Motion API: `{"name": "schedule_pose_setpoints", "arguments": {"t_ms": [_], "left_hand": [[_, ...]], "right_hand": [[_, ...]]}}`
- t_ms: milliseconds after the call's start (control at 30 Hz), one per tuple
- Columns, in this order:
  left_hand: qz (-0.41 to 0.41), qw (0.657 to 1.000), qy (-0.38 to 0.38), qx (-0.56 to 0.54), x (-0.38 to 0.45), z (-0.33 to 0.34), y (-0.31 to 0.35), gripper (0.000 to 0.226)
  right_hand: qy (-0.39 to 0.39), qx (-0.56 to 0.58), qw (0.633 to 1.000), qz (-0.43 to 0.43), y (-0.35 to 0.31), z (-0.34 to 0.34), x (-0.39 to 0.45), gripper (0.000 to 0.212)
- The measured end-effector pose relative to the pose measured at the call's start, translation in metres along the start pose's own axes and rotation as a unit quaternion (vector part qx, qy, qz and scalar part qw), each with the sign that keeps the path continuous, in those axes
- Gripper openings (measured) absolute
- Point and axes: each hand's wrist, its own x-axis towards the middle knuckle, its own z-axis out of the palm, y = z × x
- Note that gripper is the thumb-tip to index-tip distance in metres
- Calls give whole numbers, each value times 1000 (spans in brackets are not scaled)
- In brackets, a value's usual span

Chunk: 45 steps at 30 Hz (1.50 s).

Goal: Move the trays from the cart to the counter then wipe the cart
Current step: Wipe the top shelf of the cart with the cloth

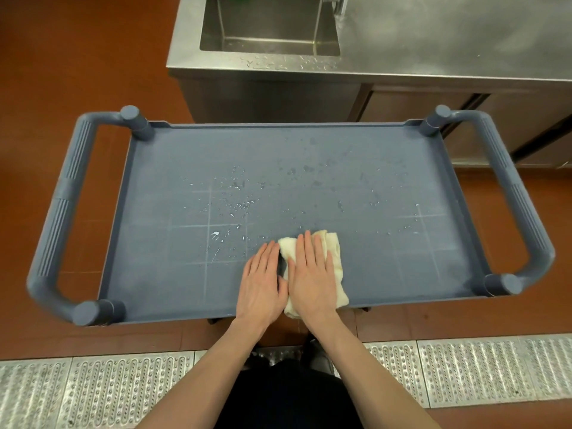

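The grey-blue cart [340, 156] fills the middle of the view, its top shelf bare of trays and speckled with water drops left of centre. A cream cloth [332, 252] lies near the shelf's front edge. My right hand [311, 274] presses flat on the cloth with straight fingers. My left hand [263, 281] lies flat on the shelf just left of the cloth, fingertips touching its edge.
A steel counter [433, 41] with a sink [269, 26] stands right behind the cart, its rim wet. Loop handles [62, 212] stick out at both ends of the cart. Metal drain grating [123, 391] runs along the red floor at my feet.
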Motion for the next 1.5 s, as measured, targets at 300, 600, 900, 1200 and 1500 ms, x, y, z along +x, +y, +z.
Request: {"name": "schedule_pose_setpoints", "arguments": {"t_ms": [300,600,900,1200,1500], "left_hand": [[-19,999,24,-10,-4,-17,-25,66],[-18,999,14,39,-22,-48,-78,65],[-14,998,22,56,-25,-46,-75,63],[-33,998,42,-37,-23,-52,-82,69],[-51,997,40,-49,-26,-52,-80,71]], "right_hand": [[7,9,997,70,46,-7,1,62],[41,12,989,140,87,-19,1,62],[54,23,993,99,-3,2,-7,61],[0,2,1000,-25,-98,17,-4,64],[22,4,999,45,-12,2,2,59]]}}
